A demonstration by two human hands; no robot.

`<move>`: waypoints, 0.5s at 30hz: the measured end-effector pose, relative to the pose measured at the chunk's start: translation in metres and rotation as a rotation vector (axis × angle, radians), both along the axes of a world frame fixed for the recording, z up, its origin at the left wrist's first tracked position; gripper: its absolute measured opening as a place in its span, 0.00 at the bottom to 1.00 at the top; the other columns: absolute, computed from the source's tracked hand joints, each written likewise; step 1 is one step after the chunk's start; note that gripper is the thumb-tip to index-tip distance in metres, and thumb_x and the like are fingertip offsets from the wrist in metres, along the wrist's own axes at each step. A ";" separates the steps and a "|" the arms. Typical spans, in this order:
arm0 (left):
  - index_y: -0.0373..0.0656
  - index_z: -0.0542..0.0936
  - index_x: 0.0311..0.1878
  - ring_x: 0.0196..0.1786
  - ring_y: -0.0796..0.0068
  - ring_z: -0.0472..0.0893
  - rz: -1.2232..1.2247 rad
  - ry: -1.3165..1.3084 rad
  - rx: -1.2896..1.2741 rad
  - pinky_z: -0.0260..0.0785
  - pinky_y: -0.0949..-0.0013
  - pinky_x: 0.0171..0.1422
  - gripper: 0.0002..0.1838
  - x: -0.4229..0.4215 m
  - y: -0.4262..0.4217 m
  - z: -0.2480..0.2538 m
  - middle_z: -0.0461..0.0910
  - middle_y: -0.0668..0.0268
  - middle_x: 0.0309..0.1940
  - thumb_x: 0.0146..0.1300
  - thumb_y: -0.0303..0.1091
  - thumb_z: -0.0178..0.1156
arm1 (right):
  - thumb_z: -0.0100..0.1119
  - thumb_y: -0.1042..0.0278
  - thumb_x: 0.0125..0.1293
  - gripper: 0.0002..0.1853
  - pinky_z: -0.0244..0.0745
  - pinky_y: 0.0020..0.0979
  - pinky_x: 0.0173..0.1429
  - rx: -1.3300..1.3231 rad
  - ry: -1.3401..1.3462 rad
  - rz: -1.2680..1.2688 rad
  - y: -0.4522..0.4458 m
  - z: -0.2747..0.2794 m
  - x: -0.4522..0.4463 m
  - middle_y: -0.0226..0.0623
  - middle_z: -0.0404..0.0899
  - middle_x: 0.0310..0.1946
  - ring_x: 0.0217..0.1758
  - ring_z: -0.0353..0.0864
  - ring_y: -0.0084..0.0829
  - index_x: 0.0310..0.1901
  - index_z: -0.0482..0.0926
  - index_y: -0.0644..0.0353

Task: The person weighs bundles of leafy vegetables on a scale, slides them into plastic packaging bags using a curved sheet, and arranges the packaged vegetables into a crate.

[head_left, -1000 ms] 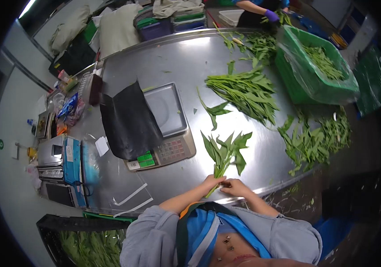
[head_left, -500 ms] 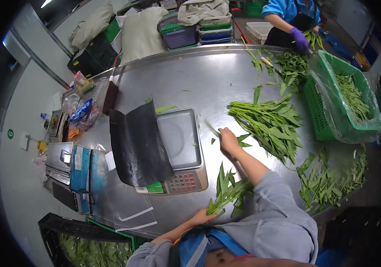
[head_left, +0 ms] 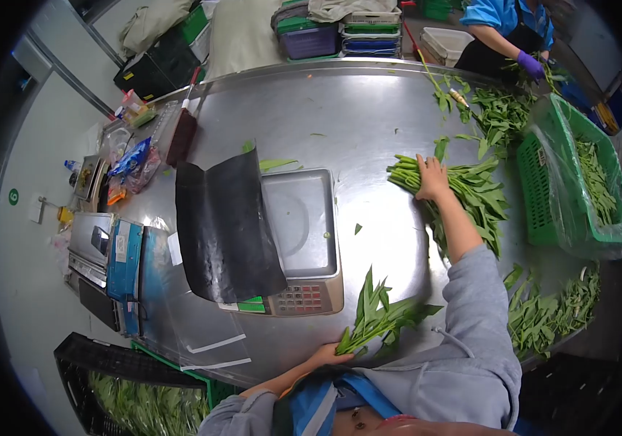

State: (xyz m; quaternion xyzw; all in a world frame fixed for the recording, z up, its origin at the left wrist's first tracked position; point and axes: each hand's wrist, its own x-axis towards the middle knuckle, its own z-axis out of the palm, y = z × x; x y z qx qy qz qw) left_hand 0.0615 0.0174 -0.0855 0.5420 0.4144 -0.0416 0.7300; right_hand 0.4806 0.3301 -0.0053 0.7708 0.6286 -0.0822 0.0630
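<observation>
Near the table's front edge my left hand [head_left: 333,354] is closed around the stem ends of a small bunch of water spinach [head_left: 380,316], whose leaves point away and to the right. Farther out, my right hand [head_left: 433,178] lies on a larger pile of water spinach [head_left: 474,190], touching the stems near their cut ends with fingers apart. Left of both hands stands a scale [head_left: 329,280] with a bare metal pan and a black sheet [head_left: 227,225] covering its left part. A small loose leaf [head_left: 357,229] lies between scale and pile.
A green basket [head_left: 543,211] lined with clear plastic holds greens at right. More greens [head_left: 554,312] lie at the near right corner. Across the table a co-worker's purple-gloved hand [head_left: 531,65] handles stems. A brush [head_left: 182,138] and a blue machine [head_left: 126,258] are at left.
My right hand has moved from beside the scale, where it held a stalk, away and right onto the large pile. My left hand keeps its bunch. The view has shifted slightly.
</observation>
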 end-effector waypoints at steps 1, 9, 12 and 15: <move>0.40 0.76 0.52 0.43 0.77 0.77 0.015 -0.006 -0.038 0.67 0.72 0.50 0.26 0.001 0.001 0.002 0.80 0.64 0.40 0.59 0.50 0.61 | 0.78 0.59 0.28 0.63 0.50 0.51 0.71 0.049 -0.022 0.024 0.003 -0.003 0.003 0.46 0.59 0.64 0.70 0.55 0.46 0.70 0.47 0.49; 0.38 0.75 0.53 0.44 0.75 0.76 0.005 0.037 -0.050 0.67 0.70 0.51 0.26 0.002 0.002 0.005 0.80 0.62 0.41 0.59 0.49 0.61 | 0.59 0.79 0.44 0.28 0.63 0.39 0.54 0.291 -0.068 0.117 -0.010 -0.025 0.004 0.42 0.76 0.41 0.48 0.73 0.42 0.52 0.69 0.54; 0.36 0.77 0.46 0.37 0.76 0.77 -0.001 0.008 0.017 0.68 0.69 0.43 0.23 -0.003 -0.003 -0.004 0.80 0.63 0.33 0.59 0.49 0.60 | 0.58 0.81 0.43 0.28 0.63 0.40 0.55 0.574 0.070 0.159 -0.040 0.009 0.016 0.42 0.76 0.41 0.48 0.72 0.46 0.51 0.70 0.57; 0.41 0.76 0.28 0.21 0.82 0.69 0.027 -0.041 -0.112 0.60 0.74 0.25 0.18 -0.002 0.012 0.036 0.74 0.68 0.19 0.61 0.47 0.59 | 0.62 0.79 0.41 0.30 0.63 0.40 0.54 0.674 0.098 0.203 -0.087 0.077 0.011 0.42 0.75 0.40 0.47 0.72 0.46 0.52 0.69 0.57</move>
